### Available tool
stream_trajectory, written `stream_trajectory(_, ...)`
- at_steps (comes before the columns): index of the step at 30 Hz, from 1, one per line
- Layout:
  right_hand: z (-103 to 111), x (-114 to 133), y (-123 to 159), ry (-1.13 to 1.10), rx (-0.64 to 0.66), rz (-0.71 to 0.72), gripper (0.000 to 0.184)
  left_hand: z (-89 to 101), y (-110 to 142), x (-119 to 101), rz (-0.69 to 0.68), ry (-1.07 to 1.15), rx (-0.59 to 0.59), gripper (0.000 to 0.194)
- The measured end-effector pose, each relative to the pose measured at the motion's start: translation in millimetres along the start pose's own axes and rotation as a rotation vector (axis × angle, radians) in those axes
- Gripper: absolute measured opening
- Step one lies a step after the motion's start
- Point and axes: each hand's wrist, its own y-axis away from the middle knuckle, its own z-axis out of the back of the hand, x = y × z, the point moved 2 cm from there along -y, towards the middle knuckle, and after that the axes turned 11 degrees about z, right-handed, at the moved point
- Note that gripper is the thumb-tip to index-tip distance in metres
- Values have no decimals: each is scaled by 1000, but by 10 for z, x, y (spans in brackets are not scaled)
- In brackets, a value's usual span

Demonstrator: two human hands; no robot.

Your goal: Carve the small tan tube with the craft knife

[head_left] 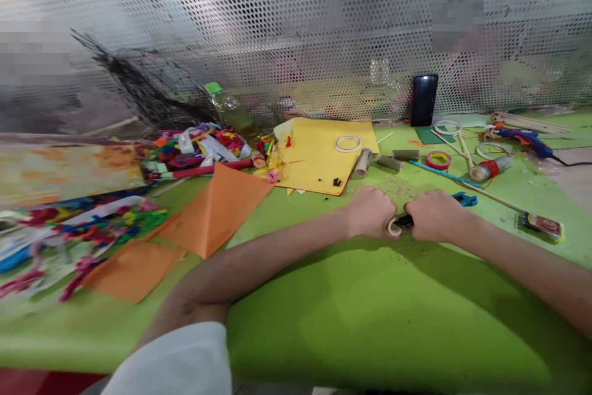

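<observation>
My left hand (371, 213) is closed round a short hollow tube (394, 227), whose pale ring-shaped end points right. My right hand (437, 216) grips a dark tool (405, 221); its black end meets the tube's opening, and the rest is hidden in my fist. A blue piece (465, 199) shows just behind my right hand; I cannot tell if it belongs to the tool. Pale crumbs (401, 188) lie scattered around both hands. Beyond them are several greyish-brown tubes, one standing up (364, 162) and another lying down (390, 162).
On the green table (324, 321) lie orange paper (235, 204), yellow sheets (319, 154) and colourful scraps (198, 148) at left. At right are a tape roll (438, 161), a blue glue gun (525, 138) and a phone (424, 100) leaning on the perforated panel (324, 31).
</observation>
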Motion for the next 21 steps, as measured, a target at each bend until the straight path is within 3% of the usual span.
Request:
stream_trajectory(6, -1, -50, 40, 8, -5, 40, 29, -25, 20, -1, 36, 45, -32, 43)
stream_trajectory(12, 3, -141, 102, -14, -4, 43, 28, -22, 3, 40, 24, 63, 59, 47)
stream_trajectory(21, -51, -125, 91, -41, 9, 48, 27, -6, -1, 61, -10, 73, 72, 46)
